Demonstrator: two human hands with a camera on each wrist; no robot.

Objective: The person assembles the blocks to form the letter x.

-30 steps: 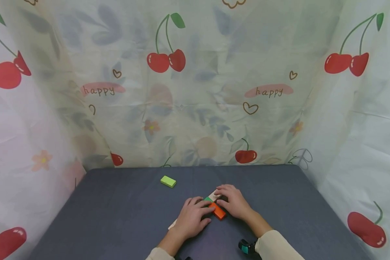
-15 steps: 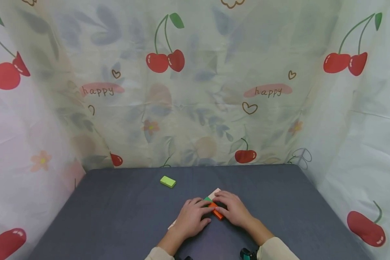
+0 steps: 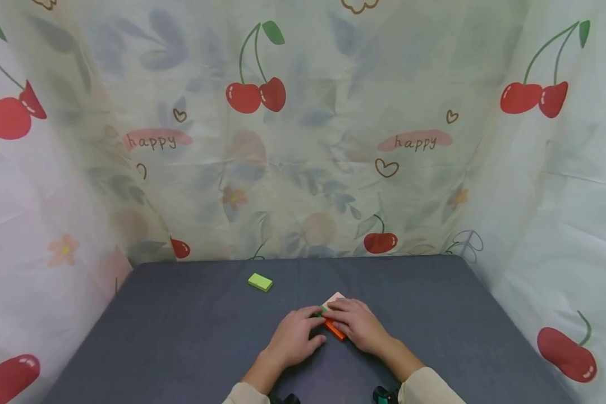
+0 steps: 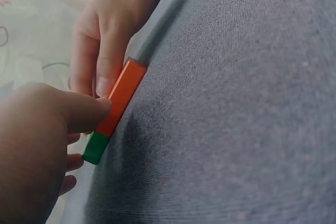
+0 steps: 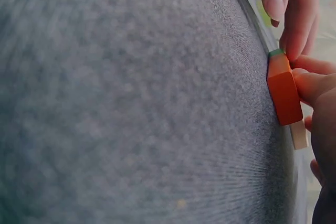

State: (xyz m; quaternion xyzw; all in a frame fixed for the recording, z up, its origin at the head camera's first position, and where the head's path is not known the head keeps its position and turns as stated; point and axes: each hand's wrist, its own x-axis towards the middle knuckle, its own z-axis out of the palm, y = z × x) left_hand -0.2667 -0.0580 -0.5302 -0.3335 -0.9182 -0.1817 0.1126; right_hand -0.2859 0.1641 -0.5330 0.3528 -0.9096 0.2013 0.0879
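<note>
On dark cloth, loose-fingered hands partly cover an orange block, lime block beyond.

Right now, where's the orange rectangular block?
In the head view, the orange block lies low, right of centre, between the left hand and right hand, which partly covers it. The left wrist view shows it against a flat-sided green block.

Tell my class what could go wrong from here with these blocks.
The orange block and green block, seemingly touching, could slip apart if pushed unevenly. The right hand, partly covering the pale block, might nudge it askew. The left hand, crowded close, could bump the right.
</note>
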